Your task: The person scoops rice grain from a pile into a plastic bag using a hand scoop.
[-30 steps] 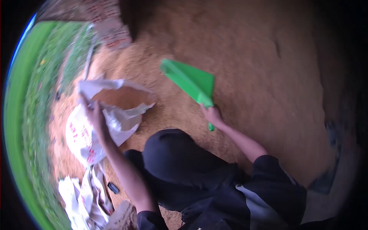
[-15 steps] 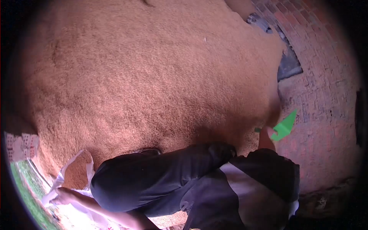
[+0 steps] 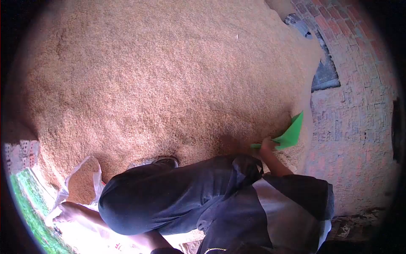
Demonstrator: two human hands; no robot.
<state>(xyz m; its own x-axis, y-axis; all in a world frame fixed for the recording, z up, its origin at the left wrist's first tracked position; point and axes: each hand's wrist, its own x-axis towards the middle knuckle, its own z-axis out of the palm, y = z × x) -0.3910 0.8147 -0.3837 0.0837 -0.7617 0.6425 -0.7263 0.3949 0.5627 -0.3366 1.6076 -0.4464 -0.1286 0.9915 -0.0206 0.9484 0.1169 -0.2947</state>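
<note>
My right hand (image 3: 267, 144) is wrapped round the handle of a green dustpan (image 3: 290, 133), whose pan points right and up, low over the right side of a big heap of light-brown grain (image 3: 169, 84). At the lower left, my left hand (image 3: 65, 211) grips the edge of a white plastic sack (image 3: 97, 183). The sack's mouth stands open toward the heap, and brown grain shows inside it. Glare washes out the lower part of the sack.
A brick wall (image 3: 351, 114) rises along the right side, with a dark sheet (image 3: 326, 74) against it at the heap's edge. My bent leg in dark trousers (image 3: 169, 197) crosses the front. Bricks (image 3: 21, 156) and green ground (image 3: 31, 199) lie at far left.
My right hand has moved left with the dustpan, from in front of the wall to over the heap's edge. My left hand stays on the sack.
</note>
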